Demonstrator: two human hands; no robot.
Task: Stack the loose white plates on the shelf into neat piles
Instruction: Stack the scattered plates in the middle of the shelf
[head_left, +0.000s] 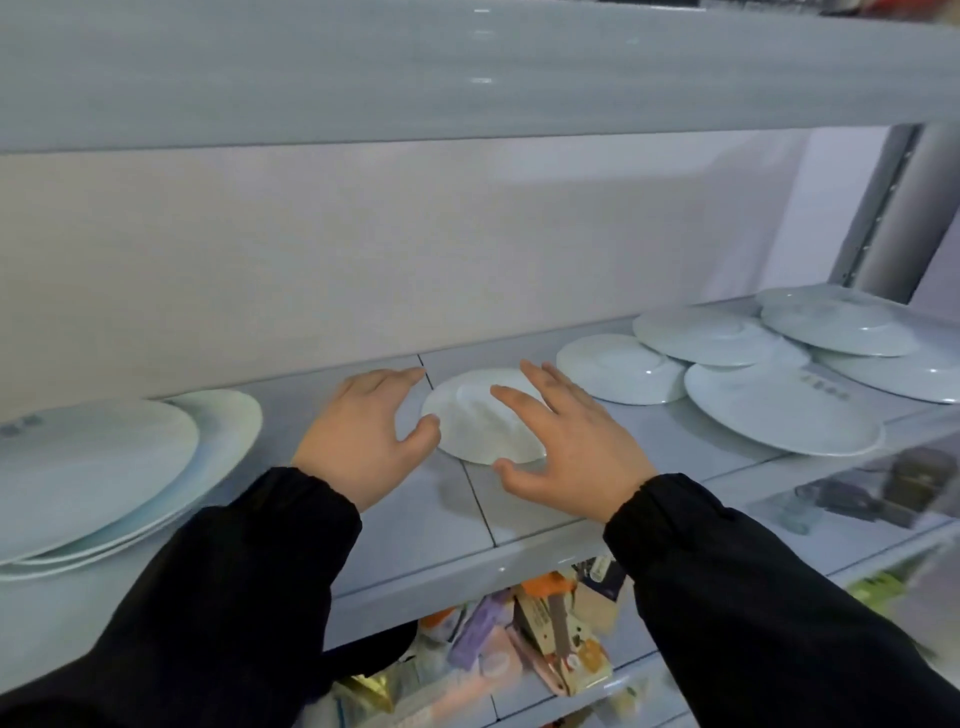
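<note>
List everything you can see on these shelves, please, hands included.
Small plate: one, white, upside down, mid-shelf between the hands.
Plate pile: about three, white, shelf's left end.
Loose plates: at least five, white, overlapping, right end.
Shelf: one, grey.
Packets: several, mixed colours, shelf below.
Left hand: one, open, at small plate's left rim.
Right hand: one, open, fingers over it.
Sleeves: two, black.

The grey shelf (524, 519) carries a small white plate (475, 418) at its middle, a pile of larger plates (88, 467) left of that plate, and several loose overlapping plates (779, 410) right of it.
</note>
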